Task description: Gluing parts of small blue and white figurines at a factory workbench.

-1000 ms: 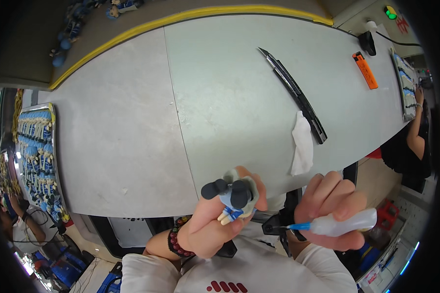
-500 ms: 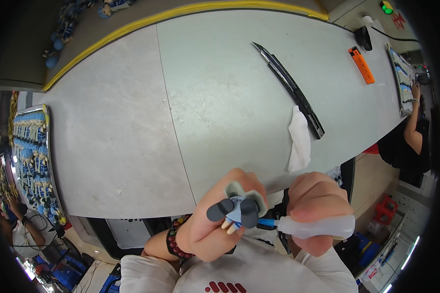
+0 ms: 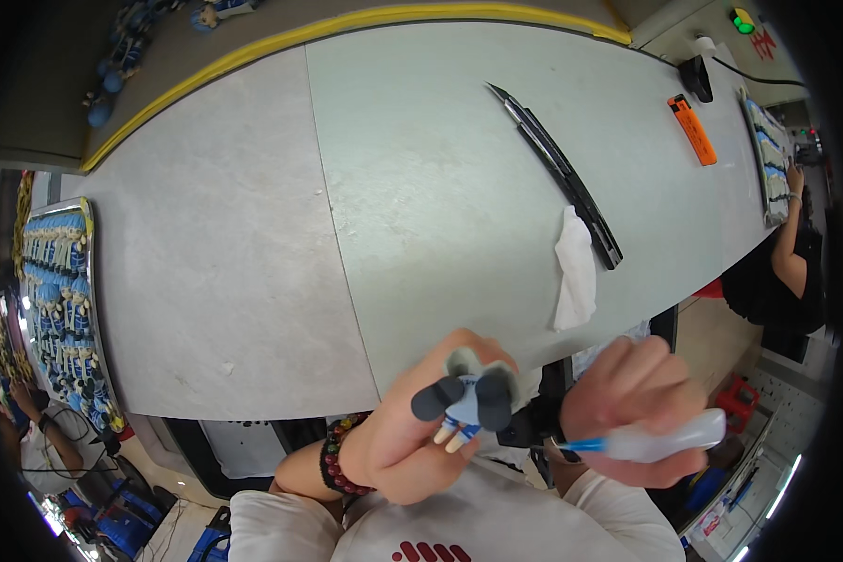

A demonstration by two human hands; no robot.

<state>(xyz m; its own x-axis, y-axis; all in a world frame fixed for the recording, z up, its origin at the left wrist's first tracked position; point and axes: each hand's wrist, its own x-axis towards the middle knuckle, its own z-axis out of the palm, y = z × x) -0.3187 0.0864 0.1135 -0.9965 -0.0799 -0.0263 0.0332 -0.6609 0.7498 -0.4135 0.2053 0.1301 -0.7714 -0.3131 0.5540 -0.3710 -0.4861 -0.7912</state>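
My left hand (image 3: 412,440) grips a small grey and blue toy figure (image 3: 466,401) with dark rounded feet, held close to my chest below the table's near edge. A dark beaded bracelet (image 3: 337,457) circles that wrist. My right hand (image 3: 632,412) is closed around a translucent white tool with a blue tip (image 3: 642,442); the tip points left toward the figure, a short gap from it.
On the grey table (image 3: 253,244) lie a white cloth (image 3: 576,269), a long black strip (image 3: 557,169) and an orange cutter (image 3: 692,129). A tray of blue figures (image 3: 58,309) sits at the left edge. Another person's arm (image 3: 796,234) is at the far right.
Both hands have dropped lower and nearer my chest. The figure has turned so its dark feet face the camera, and the tool tip has come closer to it.
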